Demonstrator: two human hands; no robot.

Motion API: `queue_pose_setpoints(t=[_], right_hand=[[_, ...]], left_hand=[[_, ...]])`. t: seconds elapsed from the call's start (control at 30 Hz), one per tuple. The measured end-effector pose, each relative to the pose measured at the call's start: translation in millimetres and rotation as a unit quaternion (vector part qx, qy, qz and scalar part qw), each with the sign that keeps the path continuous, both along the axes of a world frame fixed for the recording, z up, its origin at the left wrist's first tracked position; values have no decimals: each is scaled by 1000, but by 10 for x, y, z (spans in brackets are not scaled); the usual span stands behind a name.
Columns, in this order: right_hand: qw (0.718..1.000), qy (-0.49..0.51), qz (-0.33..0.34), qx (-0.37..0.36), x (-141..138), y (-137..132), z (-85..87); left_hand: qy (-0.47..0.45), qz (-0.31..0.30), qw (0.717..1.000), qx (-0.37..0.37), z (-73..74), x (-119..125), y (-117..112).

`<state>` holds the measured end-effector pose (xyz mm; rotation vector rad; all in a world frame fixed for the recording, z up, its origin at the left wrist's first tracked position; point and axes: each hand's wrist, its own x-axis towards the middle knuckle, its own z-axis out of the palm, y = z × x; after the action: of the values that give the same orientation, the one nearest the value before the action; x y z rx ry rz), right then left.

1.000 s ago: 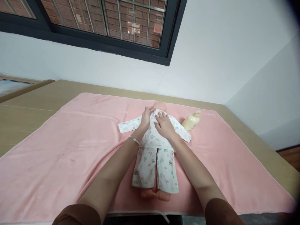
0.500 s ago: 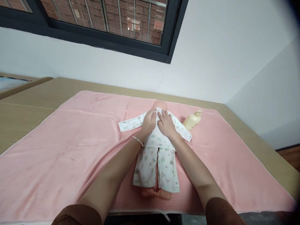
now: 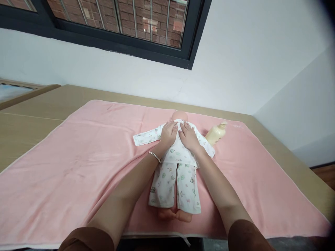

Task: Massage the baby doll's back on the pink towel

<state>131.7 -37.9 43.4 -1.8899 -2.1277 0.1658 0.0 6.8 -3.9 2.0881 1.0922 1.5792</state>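
A baby doll (image 3: 176, 174) in white printed pyjamas lies on a pink blanket (image 3: 78, 164), head away from me, bare feet toward me. My left hand (image 3: 169, 134) lies flat on the doll's upper chest, fingers stretched out, a thin bracelet on the wrist. Right beside it, my right hand (image 3: 188, 136) rests flat on the chest too, fingers apart. Both hands touch the white shirt just below the doll's head (image 3: 179, 115). Neither hand holds anything.
A cream bottle (image 3: 216, 133) lies on the blanket just right of the doll's sleeve. The blanket covers a tan table (image 3: 28, 118) against a white wall under a dark-framed window (image 3: 123, 24). The blanket's near edge is close to me.
Both hands have slid together onto the middle of the doll's chest; the left hand, earlier up by the neck, now lies flat. The view shifted slightly.
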Motion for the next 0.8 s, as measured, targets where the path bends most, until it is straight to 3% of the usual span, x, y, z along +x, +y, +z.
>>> queue_pose_setpoints(t=[0.17,0.33,0.43,0.57,0.67,0.8], right_hand=[[998,-46,31,3,-146,-119,-1],[993,-55,89,-58,-70,-182,99],[993,-7,94,-76,68,-77,98],[998,42,17,-46,101,44,24],[1000,17,0,-13,-23,3,-16],[999,-30,31,-3,-155,-131,27]], left_hand=[[-33,-16,998,-53,22,-8,25],[-91,-6,986,-138,-13,-7,74],[-76,10,988,-132,-20,0,69],[-36,9,996,-83,0,0,28],[-23,1,998,-65,14,-7,15],[-33,10,995,-89,10,-19,39]])
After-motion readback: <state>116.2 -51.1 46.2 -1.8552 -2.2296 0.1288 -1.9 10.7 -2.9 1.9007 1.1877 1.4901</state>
